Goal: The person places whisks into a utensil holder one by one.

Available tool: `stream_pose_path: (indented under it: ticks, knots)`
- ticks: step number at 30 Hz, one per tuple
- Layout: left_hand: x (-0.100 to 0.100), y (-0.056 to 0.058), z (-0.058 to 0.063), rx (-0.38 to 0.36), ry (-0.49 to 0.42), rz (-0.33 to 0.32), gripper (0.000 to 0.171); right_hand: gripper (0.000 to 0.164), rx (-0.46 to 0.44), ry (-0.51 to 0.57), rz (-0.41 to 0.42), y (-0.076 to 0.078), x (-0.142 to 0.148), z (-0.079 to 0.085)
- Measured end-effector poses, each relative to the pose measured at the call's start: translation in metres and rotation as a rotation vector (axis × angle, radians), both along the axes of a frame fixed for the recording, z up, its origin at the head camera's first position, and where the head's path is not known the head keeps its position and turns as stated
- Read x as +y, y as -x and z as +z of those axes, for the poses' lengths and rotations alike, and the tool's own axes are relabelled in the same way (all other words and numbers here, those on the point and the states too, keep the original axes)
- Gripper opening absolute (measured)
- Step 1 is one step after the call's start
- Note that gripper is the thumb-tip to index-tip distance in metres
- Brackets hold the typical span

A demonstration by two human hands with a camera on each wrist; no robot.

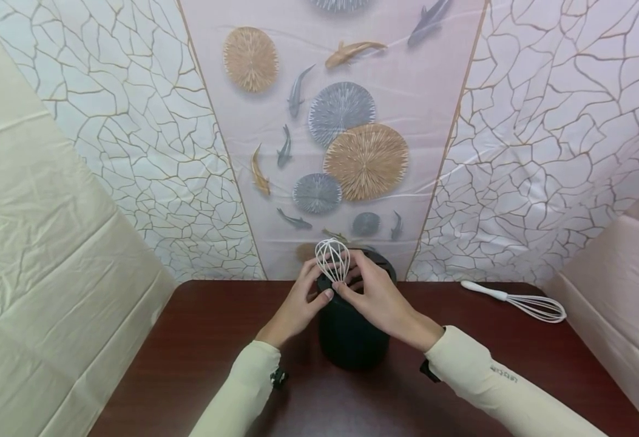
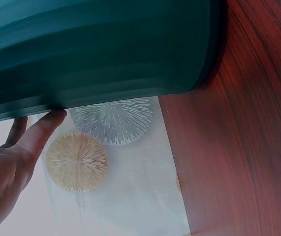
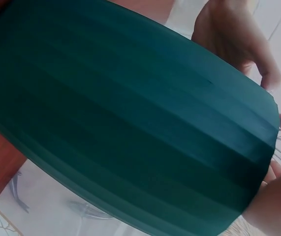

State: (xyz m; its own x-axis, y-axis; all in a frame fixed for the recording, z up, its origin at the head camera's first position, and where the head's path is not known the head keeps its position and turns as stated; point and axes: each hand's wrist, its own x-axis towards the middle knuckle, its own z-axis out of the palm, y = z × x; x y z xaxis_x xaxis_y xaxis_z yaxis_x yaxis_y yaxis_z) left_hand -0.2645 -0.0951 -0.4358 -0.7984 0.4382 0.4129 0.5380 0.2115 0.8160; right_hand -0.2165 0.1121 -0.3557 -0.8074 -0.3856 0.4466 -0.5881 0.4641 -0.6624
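A tall, dark green ribbed container (image 1: 354,340) stands upright at the middle of the table; its side fills much of both wrist views. At its top is a white whisk (image 1: 332,258), wire loops upward, its handle hidden below. My right hand (image 1: 376,297) pinches the whisk near the base of the wires, thumb in front and fingers behind. Coming from the other side, my left hand (image 1: 297,303) holds the container's left rim with curled fingers, close beside the wires. In the left wrist view a fingertip (image 2: 56,115) touches the ribbed side.
A second white whisk (image 1: 516,300) lies on the reddish-brown table (image 1: 215,340) at the back right, handle pointing left. Patterned cloth (image 1: 150,152) hangs behind the table's back edge. Pale cloth walls (image 1: 51,273) flank both sides.
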Motion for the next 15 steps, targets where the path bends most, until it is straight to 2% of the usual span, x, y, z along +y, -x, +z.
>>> stream_pose_path:
  ticks: [6, 15]
  knots:
    - [0.0, -0.0001, -0.001, 0.01, 0.007, 0.003, 0.059, 0.055, 0.033, -0.013, -0.02, -0.0011, 0.0007, -0.0058]
    - [-0.0004, -0.0019, -0.0013, 0.023, 0.0, 0.013, 0.062, 0.056, 0.08, -0.12, -0.071, -0.0009, 0.0006, -0.01]
